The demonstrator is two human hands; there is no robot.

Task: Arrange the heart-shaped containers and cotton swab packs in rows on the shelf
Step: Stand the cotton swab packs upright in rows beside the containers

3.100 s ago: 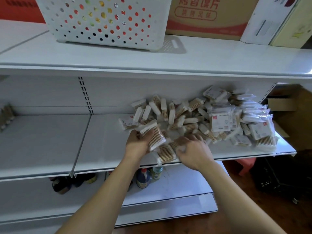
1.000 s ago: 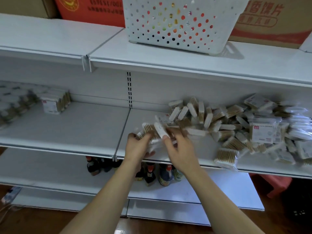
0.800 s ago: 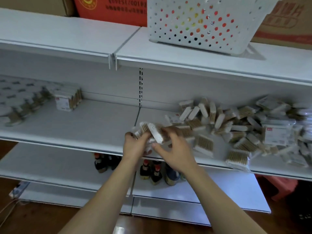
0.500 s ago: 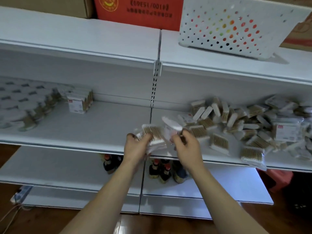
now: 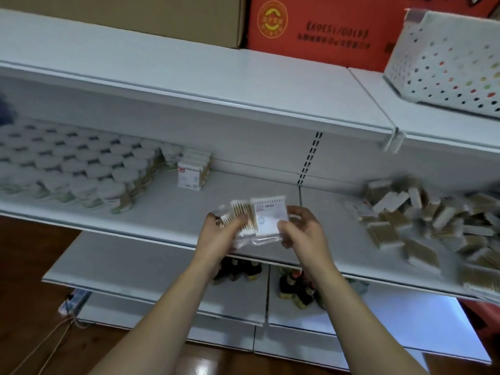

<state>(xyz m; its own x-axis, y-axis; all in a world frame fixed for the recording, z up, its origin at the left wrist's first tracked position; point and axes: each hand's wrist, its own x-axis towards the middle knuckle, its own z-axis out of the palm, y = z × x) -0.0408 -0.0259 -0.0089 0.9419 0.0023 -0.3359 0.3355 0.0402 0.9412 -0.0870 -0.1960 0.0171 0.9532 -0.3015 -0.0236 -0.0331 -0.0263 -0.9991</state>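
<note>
Both hands hold a small bunch of cotton swab packs above the front of the middle shelf. My left hand grips the packs with wooden sticks showing, and my right hand pinches the label-faced pack by its right edge. At the shelf's left, heart-shaped containers with white lids stand in rows. Beside them stands a short row of upright swab packs. A loose heap of swab packs lies on the shelf's right section.
A white perforated basket sits on the top shelf at right, with a red carton and a brown carton behind it. Dark bottles stand on the lower shelf. A power strip lies on the wooden floor.
My view and both hands have shifted left along the shelf, away from the heap. The held packs came with them, and my right hand has turned one pack label side up.
</note>
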